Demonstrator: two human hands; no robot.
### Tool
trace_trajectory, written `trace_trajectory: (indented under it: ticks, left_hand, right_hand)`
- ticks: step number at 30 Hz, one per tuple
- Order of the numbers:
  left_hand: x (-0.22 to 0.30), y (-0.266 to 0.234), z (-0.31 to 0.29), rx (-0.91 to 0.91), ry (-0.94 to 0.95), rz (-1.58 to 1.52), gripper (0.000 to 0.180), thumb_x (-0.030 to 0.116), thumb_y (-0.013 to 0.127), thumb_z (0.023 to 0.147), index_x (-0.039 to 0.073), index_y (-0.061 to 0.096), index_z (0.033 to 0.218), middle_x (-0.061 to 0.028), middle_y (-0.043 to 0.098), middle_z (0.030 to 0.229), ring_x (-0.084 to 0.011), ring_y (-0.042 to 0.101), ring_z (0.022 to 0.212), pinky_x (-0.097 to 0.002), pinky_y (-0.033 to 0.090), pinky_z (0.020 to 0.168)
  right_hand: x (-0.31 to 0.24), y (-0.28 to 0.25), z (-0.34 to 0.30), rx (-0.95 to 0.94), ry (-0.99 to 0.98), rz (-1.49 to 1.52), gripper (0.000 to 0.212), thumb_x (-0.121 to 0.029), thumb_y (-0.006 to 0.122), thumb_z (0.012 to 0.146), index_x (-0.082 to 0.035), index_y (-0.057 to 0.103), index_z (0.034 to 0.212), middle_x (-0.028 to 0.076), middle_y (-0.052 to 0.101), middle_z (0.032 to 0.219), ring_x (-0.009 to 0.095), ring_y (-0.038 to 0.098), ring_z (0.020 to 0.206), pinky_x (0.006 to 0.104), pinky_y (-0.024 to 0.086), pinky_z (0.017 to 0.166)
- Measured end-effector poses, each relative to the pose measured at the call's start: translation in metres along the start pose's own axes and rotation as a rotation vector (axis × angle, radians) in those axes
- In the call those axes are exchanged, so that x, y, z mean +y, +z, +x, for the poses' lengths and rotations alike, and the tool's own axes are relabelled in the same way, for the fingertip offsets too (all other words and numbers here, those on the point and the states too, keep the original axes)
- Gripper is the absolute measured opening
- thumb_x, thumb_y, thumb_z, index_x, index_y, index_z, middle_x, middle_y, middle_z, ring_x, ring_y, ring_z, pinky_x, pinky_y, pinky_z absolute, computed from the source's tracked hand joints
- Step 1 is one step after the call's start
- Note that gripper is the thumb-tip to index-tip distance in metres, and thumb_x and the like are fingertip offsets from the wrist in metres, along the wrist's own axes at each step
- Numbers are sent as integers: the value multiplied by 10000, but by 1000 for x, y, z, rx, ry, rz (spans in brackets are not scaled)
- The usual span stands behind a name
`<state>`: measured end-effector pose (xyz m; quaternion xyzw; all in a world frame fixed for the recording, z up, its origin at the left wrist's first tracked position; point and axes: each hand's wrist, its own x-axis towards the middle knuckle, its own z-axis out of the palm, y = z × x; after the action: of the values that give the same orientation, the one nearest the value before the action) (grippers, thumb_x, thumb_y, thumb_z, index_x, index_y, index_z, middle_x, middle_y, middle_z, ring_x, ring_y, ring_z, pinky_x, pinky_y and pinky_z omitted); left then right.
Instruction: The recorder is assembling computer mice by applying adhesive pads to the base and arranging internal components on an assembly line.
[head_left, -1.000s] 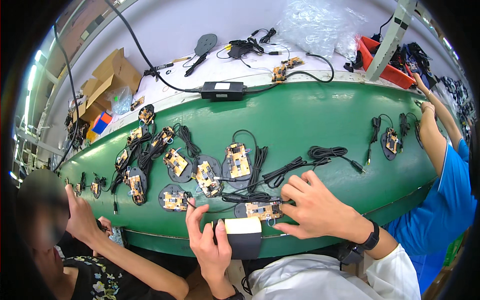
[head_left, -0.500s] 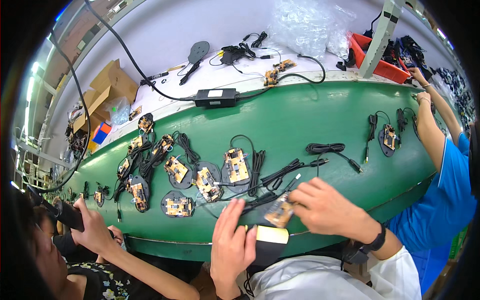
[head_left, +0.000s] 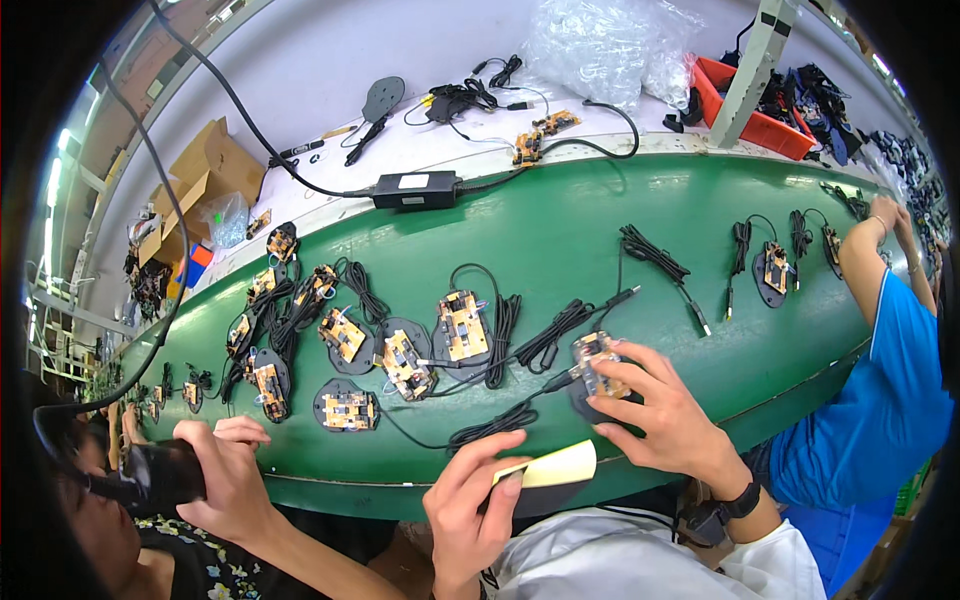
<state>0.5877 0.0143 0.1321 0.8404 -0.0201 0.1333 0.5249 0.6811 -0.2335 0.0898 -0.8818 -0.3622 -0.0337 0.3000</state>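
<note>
My right hand grips a circuit board on a dark plate, its fingers over the board's right side. Orange board material and dark components show between the fingers, and a black cable runs from the plate. Below and to the left, my left hand pinches a black sheet with a pale yellow face. Its yellow side curls upward at the right end. Left of my right hand, a black cable bundle lies on the green work surface.
Several similar boards on dark plates, such as one board, lie on the green belt to the left. A black power adapter rests at the far edge. Co-workers' arms reach in from right and left. A red bin stands behind.
My right hand has moved slightly right and up with the board, which now lies flatter. The yellow-faced sheet in my left hand has tilted and shifted right. The far right cable bundle has turned.
</note>
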Motion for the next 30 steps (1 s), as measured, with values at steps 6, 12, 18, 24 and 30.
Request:
trace_trajectory:
  ticks: [6,12,18,24,30]
  left_hand:
    - [-4,8,-3,-110,-98,-102,96,3,728,948,-62,758,1011,-129,731,857,-194,663,678,-294,508,622]
    - [-5,14,-17,-178,-134,-249,129,-10,719,929,-77,742,1037,-150,737,860,-218,687,681,-289,523,638]
    - [-12,12,-19,-293,-54,-293,238,-7,763,880,-58,753,1112,-170,769,945,-263,750,772,-314,567,700]
    - [-11,25,-19,-253,-72,-43,150,19,833,834,-13,749,954,-117,722,788,-264,695,664,-324,536,636]
    - [-5,38,-12,-354,-3,-132,138,8,825,842,-19,715,922,-116,692,782,-264,662,637,-329,514,588]
  right_hand:
    - [-41,-16,14,105,16,624,490,-221,900,826,-23,715,1235,136,703,1213,328,655,1151,446,506,1032]
    - [-57,7,4,93,73,892,245,-63,855,846,-53,815,1087,61,744,997,214,687,857,374,528,770]
    - [-51,21,-7,284,-13,791,288,-21,895,773,-71,831,1050,68,761,954,210,702,827,345,511,744]
    - [-48,21,-20,446,-24,633,313,18,895,710,-61,821,1004,71,771,957,218,714,815,338,470,695]
    - [-35,24,-33,512,19,614,302,57,878,737,1,789,1019,110,763,948,236,724,804,348,524,681]
